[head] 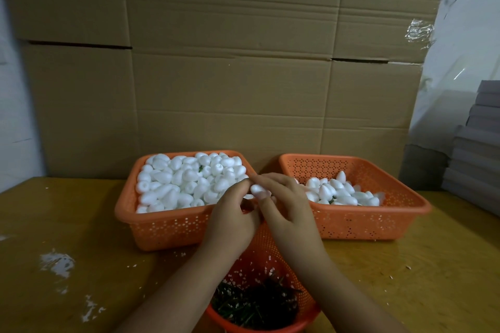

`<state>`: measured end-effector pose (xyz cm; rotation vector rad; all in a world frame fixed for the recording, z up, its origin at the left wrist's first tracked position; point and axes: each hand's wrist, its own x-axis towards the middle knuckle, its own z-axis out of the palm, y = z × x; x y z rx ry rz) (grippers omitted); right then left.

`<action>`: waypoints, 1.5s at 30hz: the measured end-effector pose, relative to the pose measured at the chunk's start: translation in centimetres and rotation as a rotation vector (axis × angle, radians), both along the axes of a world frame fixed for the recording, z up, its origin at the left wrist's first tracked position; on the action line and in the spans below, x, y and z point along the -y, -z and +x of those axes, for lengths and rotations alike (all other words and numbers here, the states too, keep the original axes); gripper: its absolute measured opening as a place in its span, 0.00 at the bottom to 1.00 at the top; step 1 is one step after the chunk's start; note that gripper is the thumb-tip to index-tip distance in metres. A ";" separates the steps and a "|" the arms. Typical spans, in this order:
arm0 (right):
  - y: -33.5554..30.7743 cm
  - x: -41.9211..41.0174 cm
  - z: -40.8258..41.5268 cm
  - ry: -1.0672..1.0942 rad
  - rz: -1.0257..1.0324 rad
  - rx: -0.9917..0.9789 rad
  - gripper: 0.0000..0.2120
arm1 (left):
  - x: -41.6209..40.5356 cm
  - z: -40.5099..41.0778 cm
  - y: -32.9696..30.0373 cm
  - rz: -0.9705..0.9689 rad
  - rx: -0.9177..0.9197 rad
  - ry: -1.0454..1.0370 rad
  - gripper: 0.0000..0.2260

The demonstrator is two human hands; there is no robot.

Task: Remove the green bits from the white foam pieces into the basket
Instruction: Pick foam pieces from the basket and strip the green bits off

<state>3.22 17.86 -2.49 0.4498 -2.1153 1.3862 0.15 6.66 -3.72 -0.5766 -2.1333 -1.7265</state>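
Both hands meet in mid-frame above a round orange basket (303, 303) holding dark green bits (257, 305) and white crumbs. My right hand (286, 205) grips a white foam piece (257, 189) between thumb and fingers. My left hand (232, 213) pinches at the foam piece's left end with its fingertips; whatever it pinches is hidden. An orange tray (162, 227) on the left is piled with white foam pieces (186, 178), one showing a green bit (200, 169). An orange tray (365, 224) on the right holds fewer foam pieces (341, 192).
The trays stand on a yellow-brown wooden table (81, 224) with white crumbs scattered at the left (56, 263). Large cardboard boxes (230, 62) form a wall behind. Grey stacked boxes (476, 154) sit at the far right.
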 end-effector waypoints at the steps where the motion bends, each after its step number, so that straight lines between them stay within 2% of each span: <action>1: 0.1 0.0 0.0 -0.004 -0.001 -0.001 0.14 | 0.0 0.0 0.0 -0.006 -0.002 -0.008 0.08; 4: 0.0 -0.1 0.0 -0.028 -0.132 0.095 0.15 | 0.1 0.2 0.0 -0.011 -0.030 -0.024 0.12; 7: -0.2 -0.3 -0.1 -0.092 -0.255 0.217 0.12 | 0.1 0.3 0.0 -0.014 -0.087 -0.059 0.16; 13: -1.1 -0.9 -0.1 -0.167 -0.360 0.301 0.14 | 0.2 0.7 -0.5 -0.101 -0.165 -0.114 0.17; 17: -1.6 -1.5 -0.2 -0.169 -0.406 0.326 0.14 | 0.1 1.1 -1.0 -0.197 -0.198 -0.128 0.12; 20: -1.7 -1.6 -0.3 -0.146 -0.418 0.354 0.13 | 0.2 1.2 -1.0 -0.268 -0.214 -0.140 0.17; 25: -2.2 -2.1 -0.3 -0.174 -0.356 0.415 0.12 | 0.5 1.2 -1.2 -0.339 -0.204 -0.153 0.14; 27: -2.5 -2.6 -0.5 -0.102 -0.360 0.379 0.10 | 0.9 1.2 -1.6 -0.401 -0.205 -0.152 0.14; 31: -2.7 -5.2 -1.4 0.297 -0.411 0.185 0.11 | 2.2 0.9 -2.9 -0.596 -0.327 -0.322 0.13; 33: -2.5 -6.8 -1.8 0.427 -0.368 0.160 0.19 | 3.4 0.4 -3.5 -0.630 -0.334 -0.441 0.10; 36: -2.3 -8.1 -2.0 0.567 -0.220 0.169 0.27 | 5.5 -0.8 -3.5 -0.587 -0.177 -0.503 0.09; 38: -2.1 -7.8 -2.1 0.554 -0.145 0.137 0.24 | 6.8 -1.6 -3.3 -0.619 -0.037 -0.497 0.10; 41: -1.7 -6.1 -1.9 0.413 -0.044 0.116 0.15 | 7.8 -2.3 -2.9 -0.758 0.117 -0.445 0.13; 45: -1.0 -3.3 -0.9 0.134 0.227 0.168 0.07 | 7.6 -2.1 -2.6 -1.007 0.189 -0.370 0.21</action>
